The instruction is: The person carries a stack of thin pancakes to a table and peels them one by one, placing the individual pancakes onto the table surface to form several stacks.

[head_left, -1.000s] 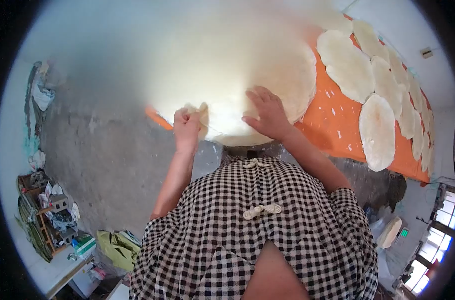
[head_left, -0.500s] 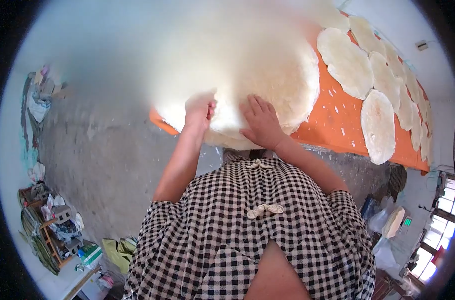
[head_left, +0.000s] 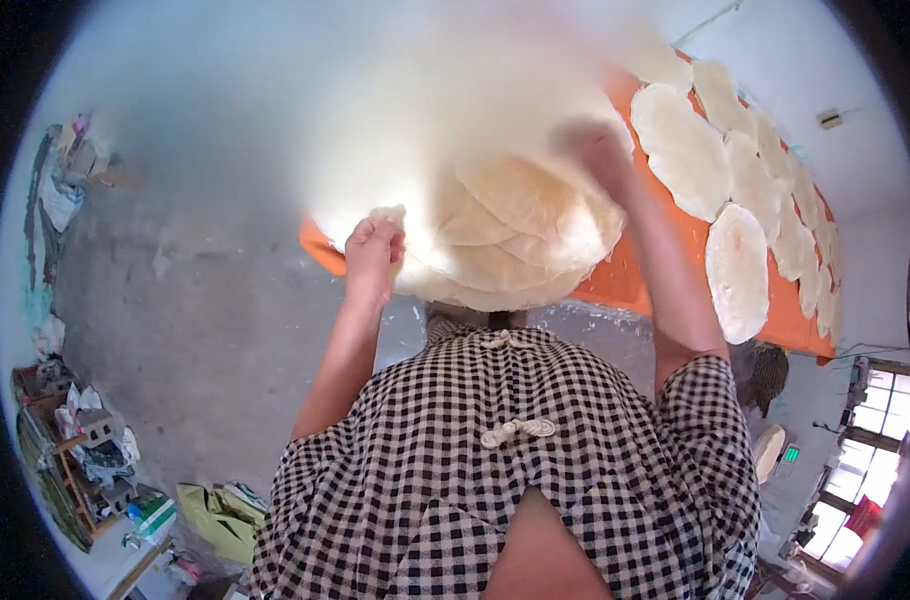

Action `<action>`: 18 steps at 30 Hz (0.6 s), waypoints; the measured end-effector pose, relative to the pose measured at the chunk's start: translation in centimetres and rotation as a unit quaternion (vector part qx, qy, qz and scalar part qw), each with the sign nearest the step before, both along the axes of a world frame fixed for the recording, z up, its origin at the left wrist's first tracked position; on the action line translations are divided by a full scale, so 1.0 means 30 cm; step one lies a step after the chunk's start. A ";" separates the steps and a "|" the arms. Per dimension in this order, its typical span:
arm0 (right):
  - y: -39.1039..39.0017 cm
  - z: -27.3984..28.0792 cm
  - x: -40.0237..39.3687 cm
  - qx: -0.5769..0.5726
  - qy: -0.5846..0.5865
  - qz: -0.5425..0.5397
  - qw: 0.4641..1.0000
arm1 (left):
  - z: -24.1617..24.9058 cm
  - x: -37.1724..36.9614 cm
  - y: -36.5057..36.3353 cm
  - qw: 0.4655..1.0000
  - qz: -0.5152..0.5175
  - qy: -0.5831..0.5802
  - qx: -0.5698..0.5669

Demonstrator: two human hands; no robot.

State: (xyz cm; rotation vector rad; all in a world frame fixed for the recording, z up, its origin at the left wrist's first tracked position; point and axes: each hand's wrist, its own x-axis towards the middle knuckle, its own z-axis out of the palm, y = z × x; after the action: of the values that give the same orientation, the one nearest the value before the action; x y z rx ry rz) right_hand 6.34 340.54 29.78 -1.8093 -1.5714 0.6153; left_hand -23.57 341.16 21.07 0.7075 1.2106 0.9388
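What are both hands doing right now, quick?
Left hand: closed, seemingly pinching the edge of a flat pale sheet.
Right hand: too blurred to tell.

Flat rounds (head_left: 510, 235) cream — table (head_left: 615, 285) orange; shirt (head_left: 475, 390) black-and-white checked — knot button (head_left: 516, 432) cream; floor (head_left: 195, 310) grey.

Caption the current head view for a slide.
Left hand at a pile of flat sheets, right hand blurred; more sheets spread across an orange table.
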 end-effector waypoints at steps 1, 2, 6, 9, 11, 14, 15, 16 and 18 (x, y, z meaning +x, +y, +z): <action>0.016 0.147 0.017 0.017 0.012 -0.061 0.998 | 0.021 0.013 -0.005 1.000 0.015 -0.005 0.001; 0.026 0.209 0.046 0.131 0.010 -0.077 0.988 | 0.032 0.025 -0.014 1.000 0.028 -0.008 0.001; 0.004 0.349 -0.061 0.242 -0.277 -0.077 0.927 | -0.016 0.027 -0.042 0.997 0.071 -0.019 0.022; 0.031 0.170 -0.101 0.176 -0.446 -0.036 0.877 | 0.009 0.044 -0.053 0.999 0.031 -0.035 0.024; 0.017 0.012 -0.088 0.141 -0.473 0.002 0.869 | 0.064 0.103 -0.063 0.995 -0.035 -0.095 0.021; -0.098 -0.222 -0.011 0.167 -0.412 0.032 0.895 | 0.062 0.204 -0.019 0.977 -0.120 -0.175 -0.017; -0.137 -0.276 0.003 0.192 -0.395 0.052 0.897 | 0.052 0.231 -0.004 0.968 -0.140 -0.206 -0.033; -0.169 -0.316 -0.003 0.180 -0.380 0.055 0.906 | 0.015 0.251 0.008 0.957 -0.148 -0.246 -0.041; -0.187 -0.332 -0.038 0.162 -0.370 0.053 0.913 | -0.025 0.278 0.041 0.952 -0.138 -0.260 -0.080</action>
State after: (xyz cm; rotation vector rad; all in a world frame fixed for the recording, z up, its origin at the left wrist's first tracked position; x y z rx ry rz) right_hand 5.19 334.94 19.81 -1.7931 -2.1067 -0.3422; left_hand -15.24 342.39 20.33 0.4439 0.6888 0.7201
